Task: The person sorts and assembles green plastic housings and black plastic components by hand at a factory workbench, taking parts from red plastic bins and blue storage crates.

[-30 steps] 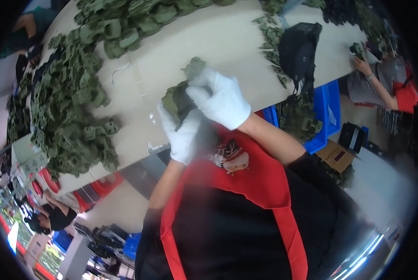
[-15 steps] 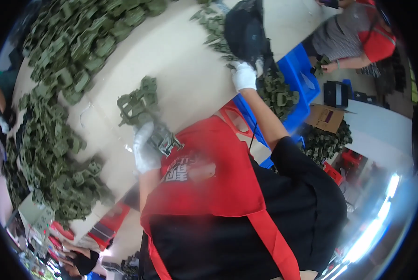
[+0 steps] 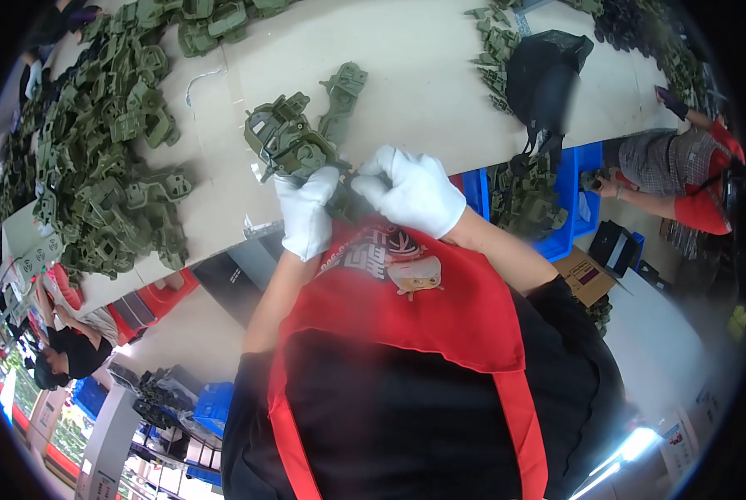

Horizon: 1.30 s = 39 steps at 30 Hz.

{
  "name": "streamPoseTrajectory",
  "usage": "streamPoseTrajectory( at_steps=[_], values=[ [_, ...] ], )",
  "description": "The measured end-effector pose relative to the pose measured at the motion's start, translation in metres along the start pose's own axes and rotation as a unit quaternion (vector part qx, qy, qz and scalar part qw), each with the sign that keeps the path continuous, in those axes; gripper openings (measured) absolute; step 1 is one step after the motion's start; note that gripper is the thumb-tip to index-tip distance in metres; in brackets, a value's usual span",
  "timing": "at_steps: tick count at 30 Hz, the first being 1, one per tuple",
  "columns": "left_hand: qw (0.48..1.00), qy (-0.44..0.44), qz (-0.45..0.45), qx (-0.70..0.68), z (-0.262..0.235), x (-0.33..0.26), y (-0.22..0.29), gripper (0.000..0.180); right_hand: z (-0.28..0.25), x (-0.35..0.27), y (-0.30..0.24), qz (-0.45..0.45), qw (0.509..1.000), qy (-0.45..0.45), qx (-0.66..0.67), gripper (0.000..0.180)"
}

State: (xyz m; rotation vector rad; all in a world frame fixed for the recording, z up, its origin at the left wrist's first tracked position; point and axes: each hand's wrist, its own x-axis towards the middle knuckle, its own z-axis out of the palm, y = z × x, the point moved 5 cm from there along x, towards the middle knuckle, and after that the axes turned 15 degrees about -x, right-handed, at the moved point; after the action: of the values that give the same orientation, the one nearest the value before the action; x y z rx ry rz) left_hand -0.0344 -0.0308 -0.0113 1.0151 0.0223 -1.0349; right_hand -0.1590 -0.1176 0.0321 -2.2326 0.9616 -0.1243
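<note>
Green part is between the two hands, at the near edge of the bench, just in front of the red apron. Its long axis: can't tell, gloves cover both ends. Looks dark olive, blurred, no detail readable.

Left hand, white glove: fingers curled, holding the part from the left. Right hand, white glove: narrow pinch on the part's right side, knuckles up; whatever sits between the fingertips is hidden.

Housing is just beyond the left hand, long axis diagonal, near-right to far-left. Olive, matt, open pockets and raised edges, pale shiny bits on its left side. Can't tell if the left fingertips touch its near end.

Strip is right beside the housing: long axis mostly near-far, wider far end leaning right. Same olive, flat.

Around them: big pile of green parts on the left of the bench; small green parts far right, next to a black bag. Blue bin with more green parts is off the bench's near edge, right of the right hand.
</note>
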Motion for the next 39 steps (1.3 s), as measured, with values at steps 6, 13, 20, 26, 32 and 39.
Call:
streamPoseTrajectory(
  at_steps=[6,13,20,26,32,39],
  values=[
    [1.0,0.003,0.017,-0.02,0.0,-0.006,-0.004,0.029,0.004,-0.009,-0.007,-0.05,0.994,0.074,-0.065,0.016],
    [0.999,-0.043,0.014,0.023,-0.022,-0.007,-0.009,0.037,0.011,-0.015,-0.021,-0.073,0.981,0.066,-0.165,0.012],
    [0.956,-0.095,0.066,0.268,-0.02,-0.007,-0.005,0.032,0.02,-0.013,-0.015,-0.119,0.98,0.056,-0.147,0.008],
    [0.999,-0.018,-0.039,-0.022,-0.019,-0.008,-0.004,0.034,0.023,-0.007,-0.02,-0.132,0.974,0.076,-0.167,0.013],
    [0.979,0.058,-0.148,-0.132,-0.041,0.011,-0.02,0.031,0.01,0.043,-0.008,0.053,0.934,-0.324,0.14,0.034],
    [0.991,0.051,-0.034,-0.119,-0.032,0.012,0.025,0.042,0.095,0.119,0.11,0.262,0.961,0.053,-0.069,0.055]
  ],
)
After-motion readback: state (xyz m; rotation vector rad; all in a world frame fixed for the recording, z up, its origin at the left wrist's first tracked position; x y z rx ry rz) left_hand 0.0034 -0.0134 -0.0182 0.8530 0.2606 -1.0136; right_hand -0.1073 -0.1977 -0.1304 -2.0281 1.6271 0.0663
